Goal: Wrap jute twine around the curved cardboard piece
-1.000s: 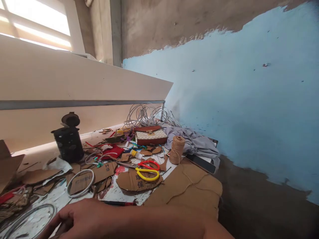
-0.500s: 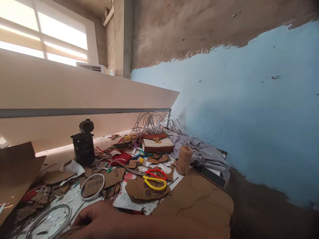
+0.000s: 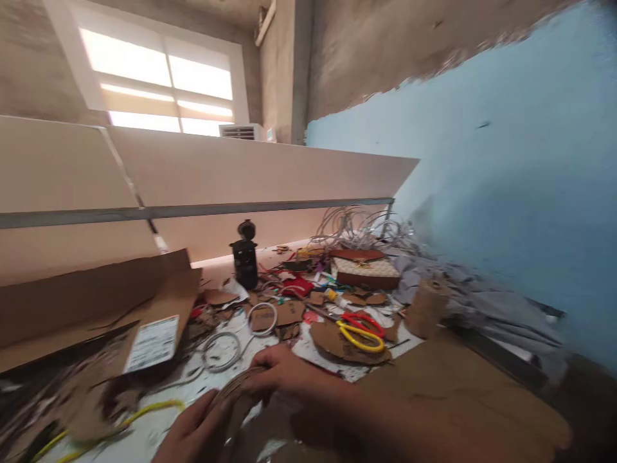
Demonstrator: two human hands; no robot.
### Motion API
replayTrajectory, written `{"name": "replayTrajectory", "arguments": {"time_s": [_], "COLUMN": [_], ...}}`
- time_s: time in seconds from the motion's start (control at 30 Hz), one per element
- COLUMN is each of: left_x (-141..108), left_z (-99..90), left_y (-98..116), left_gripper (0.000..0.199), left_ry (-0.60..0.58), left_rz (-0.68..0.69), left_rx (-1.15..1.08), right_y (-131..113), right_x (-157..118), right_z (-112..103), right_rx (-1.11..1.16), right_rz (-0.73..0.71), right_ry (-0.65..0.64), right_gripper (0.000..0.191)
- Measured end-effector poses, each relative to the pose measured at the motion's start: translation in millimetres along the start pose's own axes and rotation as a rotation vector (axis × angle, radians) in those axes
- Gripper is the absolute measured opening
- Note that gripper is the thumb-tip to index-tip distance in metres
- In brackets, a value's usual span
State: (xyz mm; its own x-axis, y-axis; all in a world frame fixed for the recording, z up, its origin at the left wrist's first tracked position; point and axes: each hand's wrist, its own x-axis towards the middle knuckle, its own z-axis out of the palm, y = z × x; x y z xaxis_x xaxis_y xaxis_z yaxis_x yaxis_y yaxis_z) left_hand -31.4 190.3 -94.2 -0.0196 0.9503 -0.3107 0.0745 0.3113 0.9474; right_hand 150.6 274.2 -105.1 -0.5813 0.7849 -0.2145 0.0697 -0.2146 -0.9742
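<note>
My right hand [image 3: 279,373] is closed around a brown curved piece with a ridged edge [image 3: 234,388], low in the middle of the view. From the lower left, my left hand [image 3: 195,427] grips the same piece. Whether it is cardboard or wound twine I cannot tell; its lower part is dark and blurred. Beyond the right hand, scissors [image 3: 362,333] with one red and one yellow handle lie on a cut cardboard piece [image 3: 332,342]. A looped grey cable [image 3: 220,352] rests just past the hands.
A twine spool [image 3: 427,308] stands at right beside a flat cardboard sheet [image 3: 463,379] and grey cloth [image 3: 501,315]. Farther back are a patterned handbag [image 3: 365,270] and a black canister [image 3: 245,267]. An opened cardboard box [image 3: 168,302] and yellow cord [image 3: 154,406] lie left.
The view has swung left, so the table things sit farther right. My left hand has come into view, and both hands now show on the brown piece.
</note>
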Motion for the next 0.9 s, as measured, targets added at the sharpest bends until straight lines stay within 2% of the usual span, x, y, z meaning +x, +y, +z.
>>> {"name": "replayTrajectory", "arguments": {"time_s": [0.07,0.13,0.2,0.3,0.53,0.67,0.9], "left_x": [-5.3,-7.8,-8.7,-8.8,-0.5,5.5,11.1], "left_z": [-2.8,-3.1,-3.3,-5.6,-15.1,-21.0,-23.0], "left_y": [0.2,1.5,2.6,1.6,-12.5,-19.8,-21.4], "left_gripper": [0.056,0.050,0.044,0.041,0.044,0.048,0.051], "left_ry": [-0.055,-0.059,-0.030,-0.059,-0.139,-0.122,-0.152], "left_rz": [0.044,0.049,0.075,0.155,0.120,0.050,0.088], "left_rx": [-0.152,-0.230,-0.219,-0.138,-0.171,-0.261,-0.234], "right_y": [-2.9,-4.0,-3.9,-2.3,5.4,10.2,11.8], "right_x": [-2.4,-4.2,-6.8,-12.2,-8.3,-0.7,-5.1], "right_z": [-1.2,-4.0,-6.1,-6.2,1.4,11.9,20.4], "right_rx": [0.017,0.026,0.018,-0.015,-0.082,-0.061,-0.066], "right_rz": [-0.039,-0.073,-0.078,-0.052,0.023,-0.009,-0.070], "right_ry": [0.010,0.030,0.033,0.001,0.010,0.054,0.077], "right_gripper": [0.038,0.038,0.042,0.045,0.047,0.051,0.053]}}
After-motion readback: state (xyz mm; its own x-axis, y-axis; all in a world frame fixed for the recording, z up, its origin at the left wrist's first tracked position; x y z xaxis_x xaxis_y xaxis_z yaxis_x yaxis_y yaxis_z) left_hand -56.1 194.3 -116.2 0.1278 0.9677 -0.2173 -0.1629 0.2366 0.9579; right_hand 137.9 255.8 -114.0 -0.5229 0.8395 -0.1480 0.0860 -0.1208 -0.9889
